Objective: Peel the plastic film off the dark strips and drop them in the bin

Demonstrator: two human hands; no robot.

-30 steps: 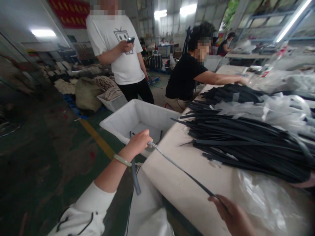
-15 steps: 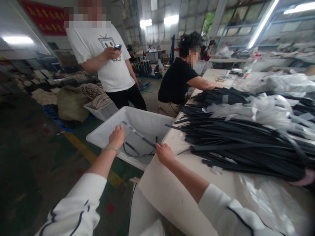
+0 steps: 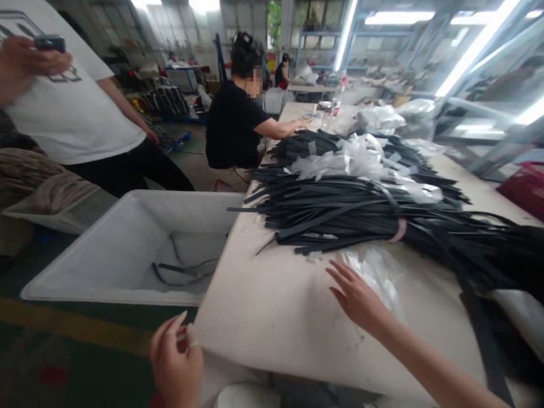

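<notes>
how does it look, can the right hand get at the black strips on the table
Probably yes: the right hand looks empty, its fingers spread just short of the black strips on the table, and the clear plastic beside it doesn't seem to block the way.

Legible text, numbers, signs: none | bottle [image 3: 338,100]: red label [image 3: 335,110], too small to read

Right grip [image 3: 355,297] near black strips [image 3: 327,204]
</notes>
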